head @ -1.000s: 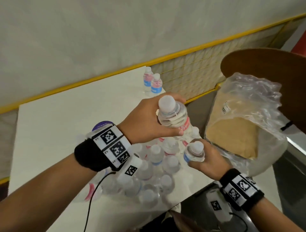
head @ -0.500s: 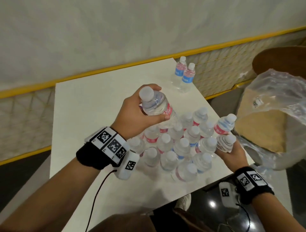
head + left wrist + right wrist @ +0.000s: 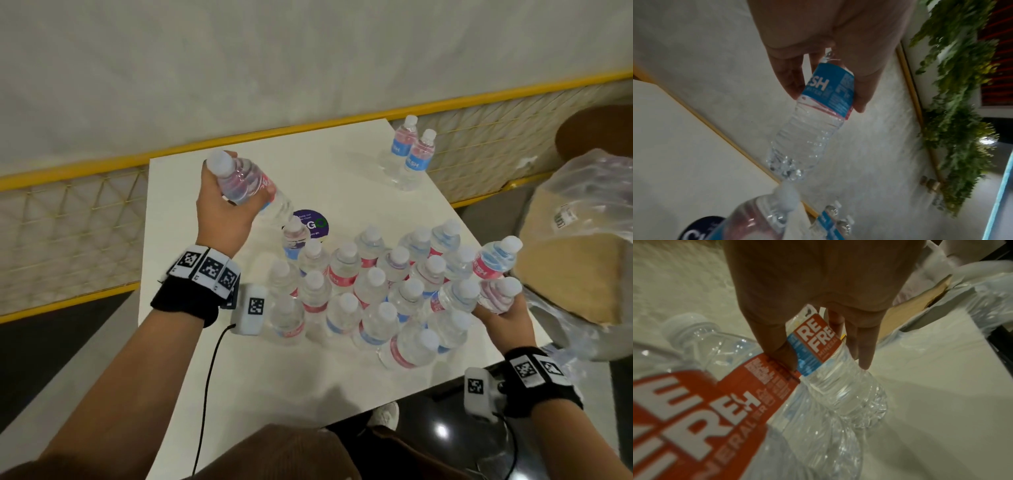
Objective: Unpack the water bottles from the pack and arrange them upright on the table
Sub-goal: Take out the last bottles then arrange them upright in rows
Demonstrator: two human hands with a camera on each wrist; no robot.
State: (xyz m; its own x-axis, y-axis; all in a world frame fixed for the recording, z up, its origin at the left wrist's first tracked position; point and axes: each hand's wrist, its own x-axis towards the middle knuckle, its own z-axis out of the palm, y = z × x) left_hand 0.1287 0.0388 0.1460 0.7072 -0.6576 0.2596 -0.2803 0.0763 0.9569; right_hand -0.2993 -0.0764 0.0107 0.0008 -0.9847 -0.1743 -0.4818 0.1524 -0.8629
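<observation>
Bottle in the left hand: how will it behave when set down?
The bottle in the left hand looks full, so probably hefty. Thin ribbed walls likely flex under a hard grip. Tall with a narrow base, it may tip if it nudges the cluster.

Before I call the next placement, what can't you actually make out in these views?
- Bottle in the right hand: whether its base touches the table; neighbours and blur hide it in both views.
- Bottle in the left hand: its cap is behind the palm in the wrist view.
- Pack wrap: cut off by the head view's right edge, so its contents are uncertain.
- Purple sticker: small print unreadable, partly behind bottles.
</observation>
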